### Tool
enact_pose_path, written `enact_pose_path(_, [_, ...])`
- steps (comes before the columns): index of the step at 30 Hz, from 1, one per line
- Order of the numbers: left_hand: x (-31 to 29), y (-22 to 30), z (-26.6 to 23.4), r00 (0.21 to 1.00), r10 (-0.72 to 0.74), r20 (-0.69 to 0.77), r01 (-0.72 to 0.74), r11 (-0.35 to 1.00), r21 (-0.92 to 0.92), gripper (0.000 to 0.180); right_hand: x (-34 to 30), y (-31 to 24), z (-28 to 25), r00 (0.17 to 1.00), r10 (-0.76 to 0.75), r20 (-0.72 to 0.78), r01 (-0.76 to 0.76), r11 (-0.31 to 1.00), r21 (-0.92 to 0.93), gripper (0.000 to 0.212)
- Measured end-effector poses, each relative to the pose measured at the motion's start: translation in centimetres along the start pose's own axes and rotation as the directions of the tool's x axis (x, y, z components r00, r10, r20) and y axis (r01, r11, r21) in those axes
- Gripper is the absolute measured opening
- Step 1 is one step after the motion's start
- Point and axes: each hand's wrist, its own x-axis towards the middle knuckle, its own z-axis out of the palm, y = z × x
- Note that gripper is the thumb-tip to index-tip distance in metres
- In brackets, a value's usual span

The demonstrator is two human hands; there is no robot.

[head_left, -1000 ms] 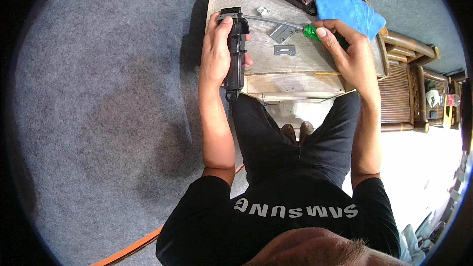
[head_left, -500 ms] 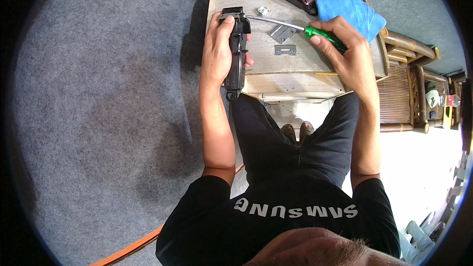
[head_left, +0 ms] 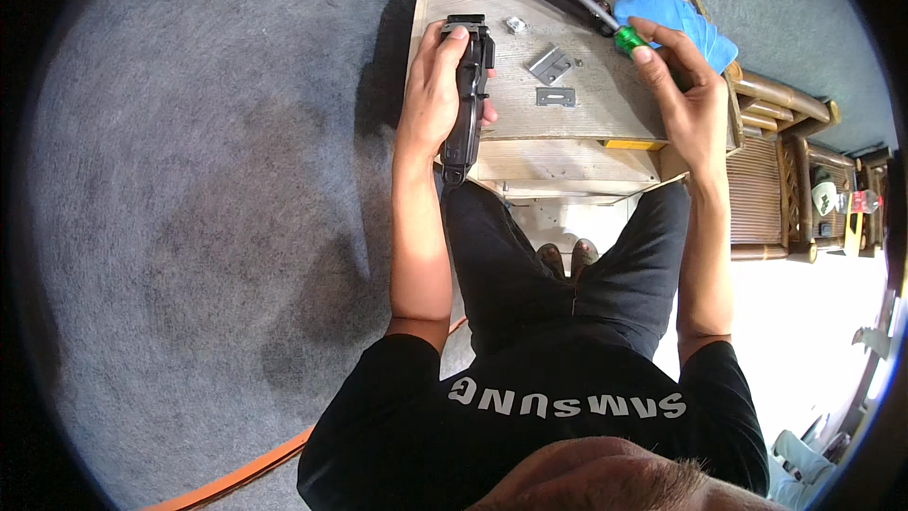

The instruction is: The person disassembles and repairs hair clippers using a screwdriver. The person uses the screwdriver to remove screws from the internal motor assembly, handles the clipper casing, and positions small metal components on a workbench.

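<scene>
Two metal blade plates [head_left: 551,79] between left hand [head_left: 437,95] clamped on black clipper [head_left: 468,99] and right hand [head_left: 683,95] clamped on green screwdriver [head_left: 626,38].

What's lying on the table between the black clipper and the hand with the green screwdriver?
Two small metal blade plates lie there on the bare wood table, seen in the head view.

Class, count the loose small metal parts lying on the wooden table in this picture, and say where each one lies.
3. A small square piece lies beside the clipper head; an angled blade plate at the centre; a flat plate just below it. Hands may hide others.
</scene>
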Motion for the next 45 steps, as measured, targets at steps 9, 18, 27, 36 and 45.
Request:
enact_pose_path(9, [-0.5,0.4,-0.1,1.000,0.002,-0.006,-0.002,0.999,-0.032,0.037,1.1,-3.3,4.5,0.982,0.136,0.133,-0.172,0.933,0.316,0.044])
enact_pose_path(18, [-0.4,0.3,-0.2,0.999,0.034,0.016,-0.033,0.998,-0.047,0.033,2.0,-3.4,9.7,0.969,0.047,0.243,-0.010,0.988,-0.151,0.037])
enact_pose_path(27, [-0.1,-0.6,-0.4,0.994,0.082,0.076,-0.074,0.992,-0.102,0.038,1.9,-3.1,9.7,0.968,-0.162,0.193,0.215,0.932,-0.292,0.018])
enact_pose_path(36, [-0.3,-0.5,-0.3,0.998,0.051,0.023,-0.048,0.994,-0.100,0.039,2.4,-1.6,10.2,0.940,-0.325,0.106,0.341,0.917,-0.207,0.021])
enact_pose_path(45, [-0.5,-0.2,0.0,0.998,0.053,0.018,-0.052,0.998,-0.041,0.039,2.5,-1.4,10.2,0.957,-0.275,0.090,0.283,0.954,-0.102,0.020])
